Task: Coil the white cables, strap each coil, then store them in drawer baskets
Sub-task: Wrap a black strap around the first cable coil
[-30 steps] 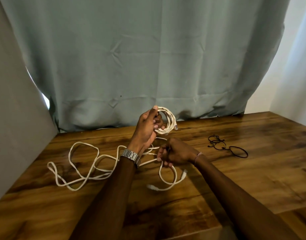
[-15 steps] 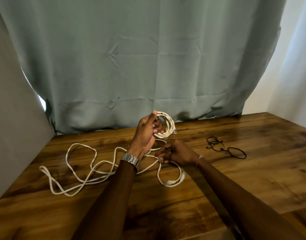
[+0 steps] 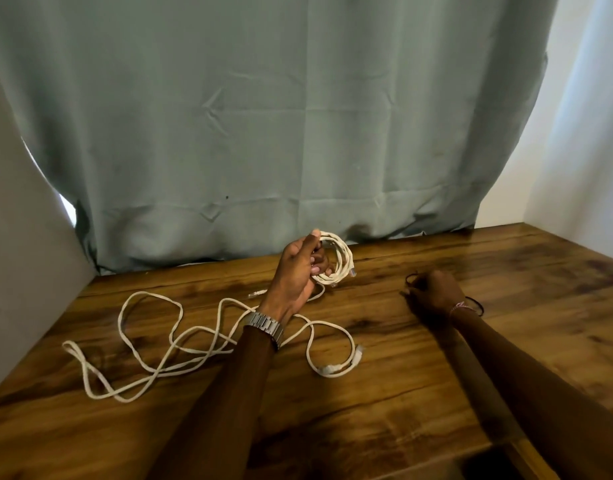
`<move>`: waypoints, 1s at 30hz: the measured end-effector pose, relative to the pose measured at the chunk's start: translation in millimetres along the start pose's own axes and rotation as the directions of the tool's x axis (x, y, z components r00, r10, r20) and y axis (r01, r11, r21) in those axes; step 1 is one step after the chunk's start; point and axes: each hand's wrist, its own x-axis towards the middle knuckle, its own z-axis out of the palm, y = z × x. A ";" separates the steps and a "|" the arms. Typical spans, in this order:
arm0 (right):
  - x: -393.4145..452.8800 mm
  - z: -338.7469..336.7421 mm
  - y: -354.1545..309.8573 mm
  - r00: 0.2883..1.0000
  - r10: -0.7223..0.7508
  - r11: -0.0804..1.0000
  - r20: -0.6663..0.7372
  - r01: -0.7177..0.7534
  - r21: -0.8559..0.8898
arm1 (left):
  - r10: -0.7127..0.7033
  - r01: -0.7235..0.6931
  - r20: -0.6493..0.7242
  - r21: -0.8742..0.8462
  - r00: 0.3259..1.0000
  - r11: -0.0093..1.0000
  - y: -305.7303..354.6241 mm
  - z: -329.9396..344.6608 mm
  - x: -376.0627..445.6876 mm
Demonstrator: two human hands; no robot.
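Left hand [image 3: 299, 271] fingers curled around white cable coil [image 3: 336, 259]; right hand [image 3: 434, 294] apparently closed on black straps [image 3: 411, 278], partly hidden.

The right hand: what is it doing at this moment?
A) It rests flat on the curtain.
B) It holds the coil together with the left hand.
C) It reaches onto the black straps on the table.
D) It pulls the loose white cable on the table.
C: the right hand lies over the black straps on the table, apart from the coil, which the left hand holds alone.
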 end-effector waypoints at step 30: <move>-29.4 -38.2 -169.7 0.975 -0.158 0.543 -0.156 0.217 0.811 | 0.035 -0.021 -0.079 0.168 0.996 0.986 22.8 -35.8 8.0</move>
